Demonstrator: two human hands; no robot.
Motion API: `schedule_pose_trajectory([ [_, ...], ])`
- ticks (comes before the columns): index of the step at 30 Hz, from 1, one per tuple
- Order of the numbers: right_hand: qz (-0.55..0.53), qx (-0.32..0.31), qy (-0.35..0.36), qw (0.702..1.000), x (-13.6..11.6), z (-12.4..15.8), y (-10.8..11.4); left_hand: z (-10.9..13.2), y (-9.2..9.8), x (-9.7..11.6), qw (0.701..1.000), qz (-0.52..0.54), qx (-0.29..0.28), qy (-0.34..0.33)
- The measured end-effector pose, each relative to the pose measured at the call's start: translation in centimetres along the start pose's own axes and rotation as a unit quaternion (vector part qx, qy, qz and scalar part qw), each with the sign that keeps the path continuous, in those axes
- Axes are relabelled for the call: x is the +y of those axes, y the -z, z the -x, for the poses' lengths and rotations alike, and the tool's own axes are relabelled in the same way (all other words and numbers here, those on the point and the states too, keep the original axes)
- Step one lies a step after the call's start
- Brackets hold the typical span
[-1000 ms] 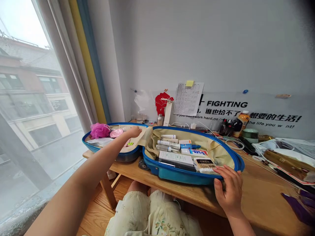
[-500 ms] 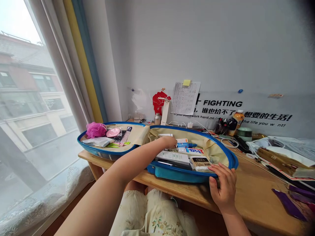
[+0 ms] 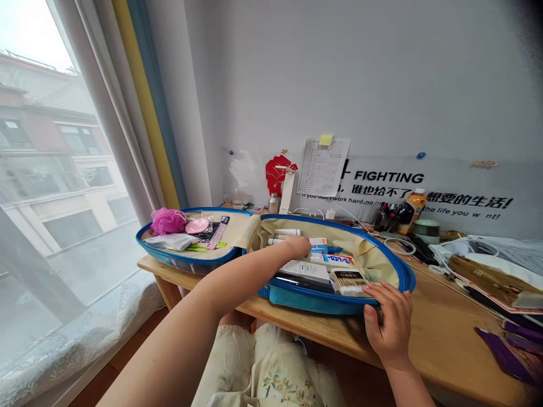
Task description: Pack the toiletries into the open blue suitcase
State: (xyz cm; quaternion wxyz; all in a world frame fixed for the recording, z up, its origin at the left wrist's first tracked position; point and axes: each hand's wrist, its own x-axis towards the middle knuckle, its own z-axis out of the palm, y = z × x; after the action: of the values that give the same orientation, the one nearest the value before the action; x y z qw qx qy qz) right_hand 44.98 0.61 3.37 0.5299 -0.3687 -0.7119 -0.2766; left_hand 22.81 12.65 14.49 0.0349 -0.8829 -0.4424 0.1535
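Note:
A blue-rimmed case point(image 3: 316, 302) with a beige lining lies open on the desk. Over its right half, my left hand point(image 3: 298, 247) reaches down among the contents, its fingers curled downward and mostly hidden. Close by are white tubes point(image 3: 288, 232), a blue tube point(image 3: 324, 249) and a white, blue and red toothpaste tube point(image 3: 335, 259). A white printed box point(image 3: 307, 271) lies nearer the front rim, beside a pack of cotton swabs point(image 3: 348, 280). Fingers stretched and apart, my right hand point(image 3: 391, 319) rests at the front right rim by the swabs.
The left half of the case holds a pink bath puff point(image 3: 168, 220), a round pink item point(image 3: 197, 226), a white packet point(image 3: 172, 242) and a pink strip point(image 3: 218, 232). Cables, a green jar point(image 3: 426, 230), an orange-capped bottle point(image 3: 413, 209) and purple wrappers point(image 3: 504, 353) lie to the right.
My left hand has shifted slightly right inside the case, and a second white tube shows beside it. My right hand stays at the rim. The view has moved a little.

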Motion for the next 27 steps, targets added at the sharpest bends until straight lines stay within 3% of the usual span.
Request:
schedule_pose_trajectory([
  [9,-0.001,-0.004,-0.004,1.0,0.2,0.2,0.0,-0.4,-0.6,0.1,0.999,0.022,0.009,0.034],
  [18,-0.008,-0.001,-0.004,1.0,0.3,0.1,-0.1,0.5,-0.3,0.0,0.994,0.088,0.058,0.037],
  [27,0.0,-0.003,-0.004,1.0,0.4,0.1,-0.1,3.2,1.0,-2.1,0.969,0.151,0.168,0.102],
])
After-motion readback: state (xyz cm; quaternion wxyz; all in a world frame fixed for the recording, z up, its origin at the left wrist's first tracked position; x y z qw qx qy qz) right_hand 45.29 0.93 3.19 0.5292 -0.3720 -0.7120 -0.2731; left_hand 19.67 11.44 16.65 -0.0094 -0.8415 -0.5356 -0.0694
